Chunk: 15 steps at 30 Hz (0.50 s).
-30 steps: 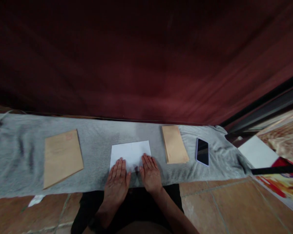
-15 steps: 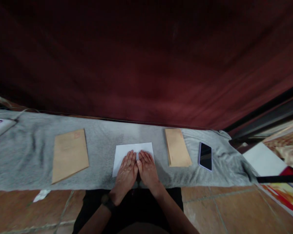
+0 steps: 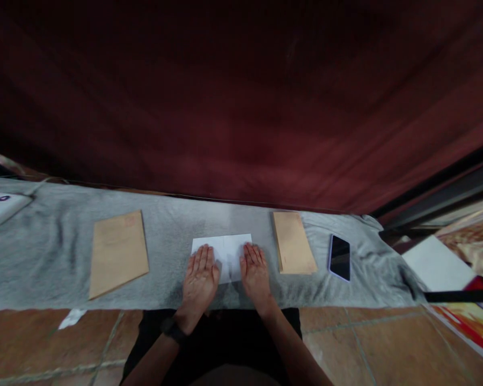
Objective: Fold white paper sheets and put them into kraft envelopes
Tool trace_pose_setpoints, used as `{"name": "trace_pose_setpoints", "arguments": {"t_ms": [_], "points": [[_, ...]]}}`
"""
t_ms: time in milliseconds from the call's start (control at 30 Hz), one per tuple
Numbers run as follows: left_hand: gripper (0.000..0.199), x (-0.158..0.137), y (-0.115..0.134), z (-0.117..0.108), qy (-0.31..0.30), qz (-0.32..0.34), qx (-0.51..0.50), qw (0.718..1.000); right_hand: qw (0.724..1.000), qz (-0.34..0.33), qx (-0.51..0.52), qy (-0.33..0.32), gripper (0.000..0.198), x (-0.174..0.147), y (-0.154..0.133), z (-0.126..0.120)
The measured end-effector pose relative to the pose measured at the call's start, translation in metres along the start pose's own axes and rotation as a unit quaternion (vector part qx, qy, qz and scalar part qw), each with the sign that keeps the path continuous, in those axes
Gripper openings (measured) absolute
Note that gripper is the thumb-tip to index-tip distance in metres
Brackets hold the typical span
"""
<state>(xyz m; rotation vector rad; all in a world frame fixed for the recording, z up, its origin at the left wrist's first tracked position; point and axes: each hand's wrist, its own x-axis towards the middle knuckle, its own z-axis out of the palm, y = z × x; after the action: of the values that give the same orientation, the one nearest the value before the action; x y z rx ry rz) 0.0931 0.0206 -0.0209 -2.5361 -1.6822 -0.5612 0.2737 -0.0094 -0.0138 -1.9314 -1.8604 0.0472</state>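
A white sheet of paper point(image 3: 228, 257) with a crease down its middle and faint print lies on the grey cloth. My left hand point(image 3: 202, 277) rests flat on its left part, fingers stretched forward. Over the right edge, my right hand point(image 3: 256, 272) lies flat too, its fingers straight. Between the two hands the paper's middle shows; its outer lower corners are hidden under the palms. Neither hand grips anything.
Brown envelopes lie in a stack point(image 3: 293, 244) to the right, with a phone point(image 3: 339, 258) beyond. Left is a larger brown envelope point(image 3: 118, 254). A white device point(image 3: 4, 210) sits far left on the grey cloth point(image 3: 169, 225). A dark red panel point(image 3: 225, 134) rises behind.
My hands have slid apart from the paper's middle, the left one to the left and the right one to the right, uncovering the crease.
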Motion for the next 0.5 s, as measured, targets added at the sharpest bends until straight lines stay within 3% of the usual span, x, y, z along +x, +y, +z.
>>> {"name": "trace_pose_setpoints", "arguments": {"t_ms": [233, 500], "points": [[0.057, 0.023, 0.009, 0.008, -0.051, 0.049, -0.04, 0.997, 0.994, -0.082, 0.038, -0.054, 0.045, 0.025, -0.018, 0.015], [0.057, 0.023, -0.006, 0.006, -0.036, 0.033, -0.034, 0.998, 0.998, -0.052, -0.014, -0.041, 0.047, 0.028, -0.01, 0.024]]}}
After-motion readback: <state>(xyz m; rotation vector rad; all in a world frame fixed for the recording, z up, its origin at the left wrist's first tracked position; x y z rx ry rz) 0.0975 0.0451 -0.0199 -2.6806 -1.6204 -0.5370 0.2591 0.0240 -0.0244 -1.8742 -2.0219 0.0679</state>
